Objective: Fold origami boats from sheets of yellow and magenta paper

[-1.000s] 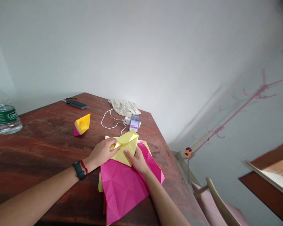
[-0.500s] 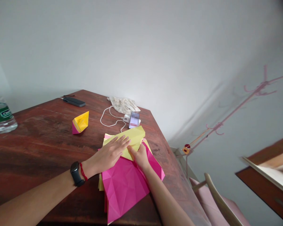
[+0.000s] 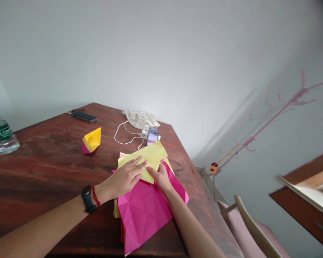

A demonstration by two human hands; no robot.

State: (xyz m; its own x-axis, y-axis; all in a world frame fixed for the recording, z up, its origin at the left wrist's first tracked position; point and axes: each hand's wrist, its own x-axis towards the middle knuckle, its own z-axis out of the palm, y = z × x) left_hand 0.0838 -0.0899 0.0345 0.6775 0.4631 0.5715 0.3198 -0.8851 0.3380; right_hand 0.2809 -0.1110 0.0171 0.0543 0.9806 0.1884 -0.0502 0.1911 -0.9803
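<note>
Brown desk (image 3: 56, 165) carries, near its right edge, pink paper (image 3: 145, 211) with folded yellow paper (image 3: 153, 154) above; left hand (image 3: 125, 179) lies across the yellow, fingers slightly apart; right hand (image 3: 162, 180) clamps its edge, thumb uppermost.

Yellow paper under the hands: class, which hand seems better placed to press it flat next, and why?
Probably the left hand: its fingers lie spread across the yellow paper, while the right hand holds its near right edge.
</note>
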